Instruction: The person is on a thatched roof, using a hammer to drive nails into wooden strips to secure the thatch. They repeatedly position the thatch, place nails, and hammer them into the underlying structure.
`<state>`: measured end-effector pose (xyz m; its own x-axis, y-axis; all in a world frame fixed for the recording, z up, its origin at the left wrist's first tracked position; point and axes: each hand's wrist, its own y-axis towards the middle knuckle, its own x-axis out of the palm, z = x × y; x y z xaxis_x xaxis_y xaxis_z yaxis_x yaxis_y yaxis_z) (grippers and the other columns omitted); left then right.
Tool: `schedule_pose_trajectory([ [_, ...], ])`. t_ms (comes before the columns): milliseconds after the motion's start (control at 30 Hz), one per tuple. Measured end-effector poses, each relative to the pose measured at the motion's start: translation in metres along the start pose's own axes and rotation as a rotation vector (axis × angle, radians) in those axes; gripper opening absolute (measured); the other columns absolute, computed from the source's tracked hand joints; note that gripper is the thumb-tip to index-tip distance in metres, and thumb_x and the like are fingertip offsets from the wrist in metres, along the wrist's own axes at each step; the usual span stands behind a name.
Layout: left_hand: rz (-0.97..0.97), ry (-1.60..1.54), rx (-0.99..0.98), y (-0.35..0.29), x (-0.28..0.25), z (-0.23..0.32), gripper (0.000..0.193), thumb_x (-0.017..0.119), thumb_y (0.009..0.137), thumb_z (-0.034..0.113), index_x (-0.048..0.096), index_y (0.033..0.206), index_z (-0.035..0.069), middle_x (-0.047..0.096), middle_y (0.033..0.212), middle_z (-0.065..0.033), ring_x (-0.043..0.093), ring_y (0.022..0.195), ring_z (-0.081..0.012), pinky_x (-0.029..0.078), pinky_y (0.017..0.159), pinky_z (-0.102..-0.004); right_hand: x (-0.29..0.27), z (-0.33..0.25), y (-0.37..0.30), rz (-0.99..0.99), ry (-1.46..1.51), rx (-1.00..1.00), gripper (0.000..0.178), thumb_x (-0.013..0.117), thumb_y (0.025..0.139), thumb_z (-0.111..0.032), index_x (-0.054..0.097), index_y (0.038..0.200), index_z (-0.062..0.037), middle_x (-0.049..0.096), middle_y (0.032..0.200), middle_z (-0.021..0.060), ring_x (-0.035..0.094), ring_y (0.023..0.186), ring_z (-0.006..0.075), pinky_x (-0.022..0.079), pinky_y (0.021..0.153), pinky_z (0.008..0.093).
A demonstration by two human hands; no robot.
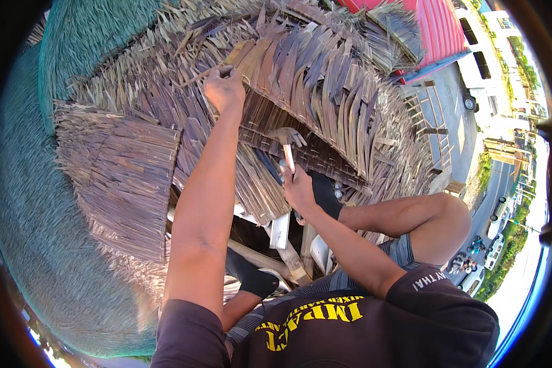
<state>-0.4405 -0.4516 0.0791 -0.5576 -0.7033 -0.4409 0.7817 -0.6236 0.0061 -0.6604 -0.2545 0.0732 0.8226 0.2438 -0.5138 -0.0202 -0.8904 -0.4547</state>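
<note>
My left hand (pixel 224 92) is stretched far forward, its fingers closed at the left corner of a raised thatch panel (pixel 325 92) of dry brown palm leaves. Below that panel's lower edge a dark gap shows the stitched underside of more thatch (pixel 270 119). Nearer to me, my right hand (pixel 299 189) is wrapped round the handle of a claw hammer (pixel 288 147). The hammer's head points up, in front of the gap. A loose thatch panel (pixel 122 175) lies on the roof to the left of my left forearm.
My feet in dark socks rest among wooden rafters (pixel 294 264) and a white strip (pixel 279 232) over an opening. Green netting (pixel 92 49) covers thatch at the left. At the right are a wooden ladder (pixel 441 129), a red roof (pixel 441 30) and, far below, a road (pixel 494 208) with vehicles.
</note>
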Motion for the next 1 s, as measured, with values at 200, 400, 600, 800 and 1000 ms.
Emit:
schedule_pose_trajectory([
  [200,0.141,-0.732,-0.168,0.038,-0.081,0.044,0.019,0.070,0.081,-0.002,0.065,0.099,-0.002,0.067,0.094,-0.0085,0.066,0.079,-0.0181,0.054,0.068,-0.0315,0.012,-0.027,-0.018,-0.045,0.571,0.192,0.039,0.066,0.097,-0.045,0.053,0.092,-0.0079,0.047,0.060,-0.0016,0.045,0.045,0.0108,0.037,0.042,0.0292],
  [400,0.421,-0.817,-0.297,0.029,-0.240,-0.047,0.020,0.066,0.089,-0.001,0.058,0.107,-0.001,0.063,0.100,-0.0086,0.064,0.083,-0.0169,0.055,0.070,-0.0302,0.009,-0.080,-0.004,-0.224,0.828,0.391,0.050,0.060,0.098,-0.050,0.056,0.114,-0.0030,0.040,0.067,-0.0032,0.040,0.048,0.0088,0.035,0.044,0.0276],
  [600,0.780,-0.724,-0.333,-0.031,-0.360,-0.154,0.016,0.063,0.093,0.001,0.056,0.107,0.001,0.063,0.100,-0.0084,0.062,0.083,-0.0157,0.052,0.068,-0.0296,0.070,-0.133,0.034,-0.322,1.451,0.482,0.073,0.066,0.087,-0.063,0.053,0.125,-0.0028,0.035,0.065,-0.0063,0.035,0.049,0.0058,0.035,0.045,0.0230],
  [800,0.982,-0.685,-0.378,-0.087,-0.410,-0.199,0.016,0.063,0.092,0.001,0.055,0.106,0.002,0.063,0.097,-0.0080,0.061,0.079,-0.0151,0.050,0.066,-0.0292,0.171,-0.163,0.069,-0.133,1.188,0.565,0.046,0.077,0.088,-0.043,0.054,0.101,-0.0053,0.037,0.064,-0.0040,0.036,0.049,0.0090,0.036,0.045,0.0271],
  [1000,1.095,-0.692,-0.434,-0.107,-0.432,-0.239,0.016,0.062,0.094,0.001,0.054,0.107,0.005,0.062,0.102,-0.0087,0.061,0.084,-0.0161,0.052,0.068,-0.0290,0.244,-0.181,0.078,0.011,0.884,0.585,0.024,0.072,0.094,-0.021,0.055,0.085,-0.0072,0.048,0.066,-0.0007,0.042,0.050,0.0117,0.036,0.044,0.0284],
])
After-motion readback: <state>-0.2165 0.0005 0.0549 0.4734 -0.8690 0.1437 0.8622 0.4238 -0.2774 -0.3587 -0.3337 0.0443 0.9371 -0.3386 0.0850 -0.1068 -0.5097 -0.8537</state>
